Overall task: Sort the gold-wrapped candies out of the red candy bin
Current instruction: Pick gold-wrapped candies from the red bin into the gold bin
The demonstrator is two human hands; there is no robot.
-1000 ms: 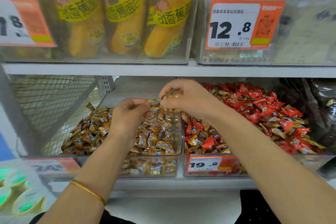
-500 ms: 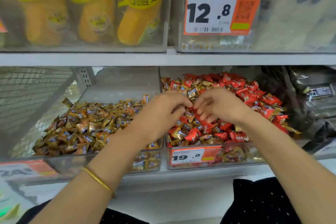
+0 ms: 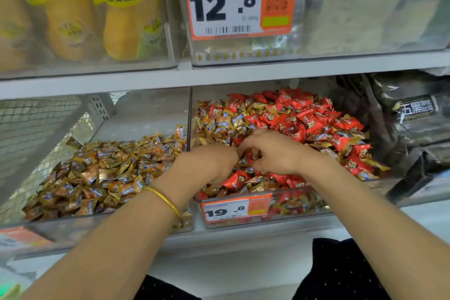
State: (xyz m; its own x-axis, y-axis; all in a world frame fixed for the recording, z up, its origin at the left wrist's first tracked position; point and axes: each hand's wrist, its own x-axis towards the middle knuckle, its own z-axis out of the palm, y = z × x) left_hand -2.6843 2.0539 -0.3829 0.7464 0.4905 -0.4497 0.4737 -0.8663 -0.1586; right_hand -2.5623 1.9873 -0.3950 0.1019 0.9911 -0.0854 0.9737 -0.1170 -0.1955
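Observation:
The clear red candy bin point(image 3: 292, 213) holds red-wrapped candies point(image 3: 314, 119) mixed with gold-wrapped candies point(image 3: 224, 124), the gold ones mostly at its left and back. Both hands are down in this pile near the bin's front left. My left hand point(image 3: 209, 163) lies knuckles up with its fingertips hidden in the candies. My right hand point(image 3: 272, 153) sits beside it, fingers curled round a candy point(image 3: 247, 159) at the spot where the two hands meet. To the left stands a clear bin point(image 3: 73, 230) filled with gold candies point(image 3: 109, 170) only.
A shelf board point(image 3: 219, 75) hangs low over both bins, carrying clear boxes with yellow packets point(image 3: 126, 12) and a 12.8 price card point(image 3: 224, 0). Dark packets point(image 3: 411, 114) crowd the right side. A 19.8 label point(image 3: 229, 210) fronts the red bin. Wire mesh point(image 3: 31, 124) closes the left end.
Both hands have left the gold bin, crossed right into the red candy bin, and now dig into the pile. The view has come closer and shifted right.

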